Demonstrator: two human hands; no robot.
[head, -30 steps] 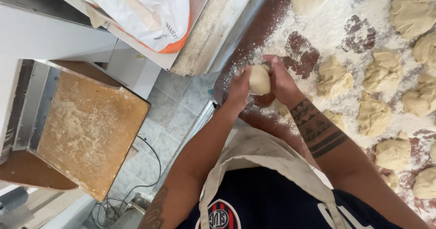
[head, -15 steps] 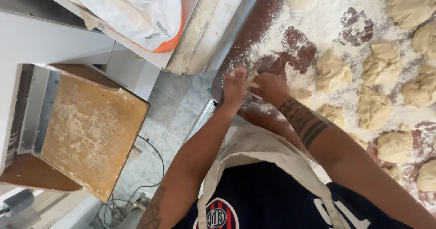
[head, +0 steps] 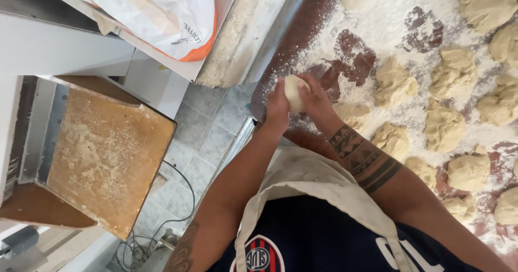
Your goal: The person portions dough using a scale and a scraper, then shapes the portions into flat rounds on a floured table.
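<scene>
Dough ball (head: 292,91) sits cupped between both hands, left hand (head: 277,106) and right hand (head: 317,100) closed around it above the floured counter (head: 318,18). It looks soft, light and pliable, best held around its sides. Rough dough pieces (head: 394,80) lie beyond the right hand.

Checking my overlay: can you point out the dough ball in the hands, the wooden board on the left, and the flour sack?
dough ball (head: 292,91), head view, its smooth top
wooden board (head: 102,159), head view, floured middle
flour sack (head: 156,13), head view, white front
</scene>
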